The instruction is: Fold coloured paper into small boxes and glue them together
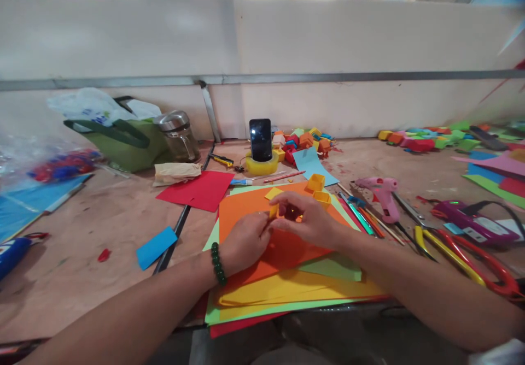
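- Both hands are coming together over the orange sheet [241,212], sharing one small yellow paper piece [274,211].
- The left hand [248,239], wearing a dark green bead bracelet [218,265], is pinching that piece at its fingertips.
- The right hand [307,220] is curving its thumb and fingers around the other side – can't tell if it's actually gripping, since the fingers are hiding a lot.
- Two little yellow boxes, a rear one [315,182] and a front one [322,199], are sitting just beyond the right hand.
- The orange sheet is lying on a stack of yellow and green paper.
- A phone [261,140] is standing upright in a yellow tape roll [262,164] behind it all.
- Off to the right, a pink glue gun [383,193] is lying near yellow-and-red-handled scissors – handles [447,250] pointing toward the person.
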